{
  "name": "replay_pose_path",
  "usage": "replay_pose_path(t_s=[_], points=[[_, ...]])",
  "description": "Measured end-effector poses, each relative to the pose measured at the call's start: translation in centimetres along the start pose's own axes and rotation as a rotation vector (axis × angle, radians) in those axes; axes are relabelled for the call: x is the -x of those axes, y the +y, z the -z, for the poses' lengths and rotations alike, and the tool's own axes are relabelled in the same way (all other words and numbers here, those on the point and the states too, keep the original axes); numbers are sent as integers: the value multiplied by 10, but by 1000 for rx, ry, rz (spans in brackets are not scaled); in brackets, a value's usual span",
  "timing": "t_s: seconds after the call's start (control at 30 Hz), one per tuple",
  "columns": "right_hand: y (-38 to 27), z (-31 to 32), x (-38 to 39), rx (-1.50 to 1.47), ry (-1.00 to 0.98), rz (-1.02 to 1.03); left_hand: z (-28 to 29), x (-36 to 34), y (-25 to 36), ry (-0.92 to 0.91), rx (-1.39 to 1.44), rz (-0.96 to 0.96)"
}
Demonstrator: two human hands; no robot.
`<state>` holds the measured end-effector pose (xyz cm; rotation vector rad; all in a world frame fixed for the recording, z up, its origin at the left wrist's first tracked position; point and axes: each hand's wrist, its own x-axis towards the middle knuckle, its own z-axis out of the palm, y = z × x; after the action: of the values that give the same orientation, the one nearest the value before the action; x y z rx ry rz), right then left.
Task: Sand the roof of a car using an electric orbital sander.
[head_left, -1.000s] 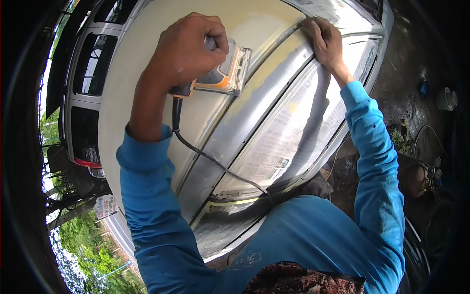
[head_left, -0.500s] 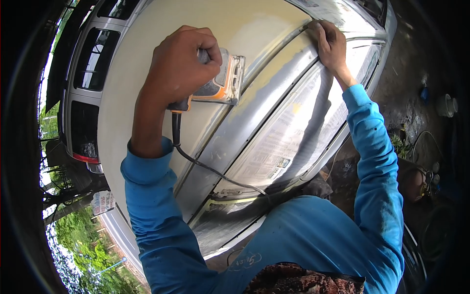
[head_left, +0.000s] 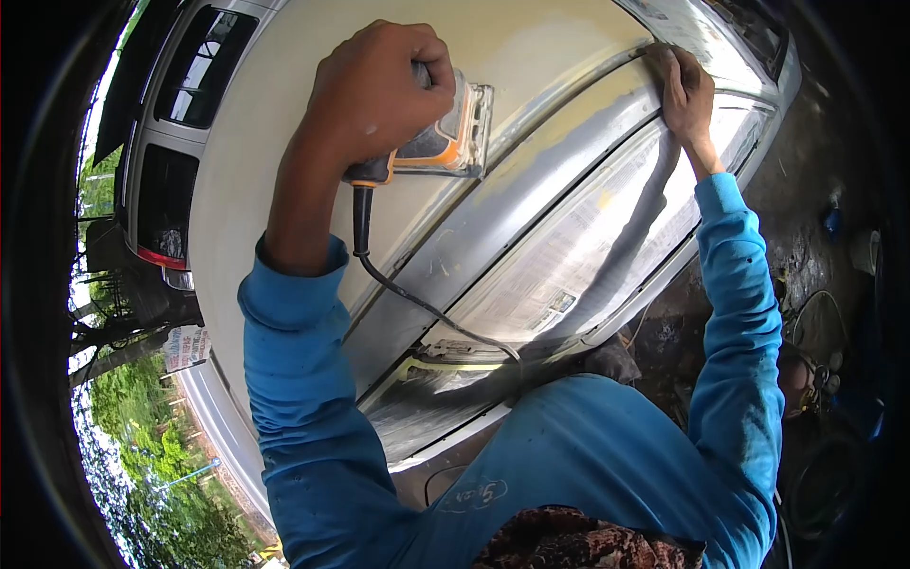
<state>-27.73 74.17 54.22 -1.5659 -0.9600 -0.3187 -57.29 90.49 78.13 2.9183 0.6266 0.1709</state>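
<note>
My left hand (head_left: 374,90) grips an orange and grey electric sander (head_left: 453,133), pressed flat against the pale filler-coated roof of a car (head_left: 265,190). A black power cord (head_left: 417,303) runs from the sander down toward my body. My right hand (head_left: 687,90) rests with fingers flat on the roof edge above the bare-metal strip (head_left: 531,190) and the covered window (head_left: 588,256). Both forearms wear blue sleeves.
The car body fills the middle of the view, with its dark windows (head_left: 180,85) at upper left. Dirt ground (head_left: 806,190) with small containers and cables lies at the right. Trees and a road (head_left: 199,408) show at lower left.
My left hand has slid the sander slightly along the roof panel, and the view has shifted a little. My right hand stays on the roof edge.
</note>
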Motion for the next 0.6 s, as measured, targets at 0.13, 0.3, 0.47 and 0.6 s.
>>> replay_pose_path(t_s=[0.13, 0.3, 0.47, 0.6], points=[[-2, 2, -1, 28, -5, 10, 5, 36, -22, 88, -43, -75], [-6, 4, -1, 55, -63, -90, 19, 88, -34, 66, -14, 15], [-5, 3, -1, 162, -23, -51, 23, 103, -35, 74, -3, 65], [1, 3, -1, 106, -45, -61, 14, 76, -22, 85, 0, 34]])
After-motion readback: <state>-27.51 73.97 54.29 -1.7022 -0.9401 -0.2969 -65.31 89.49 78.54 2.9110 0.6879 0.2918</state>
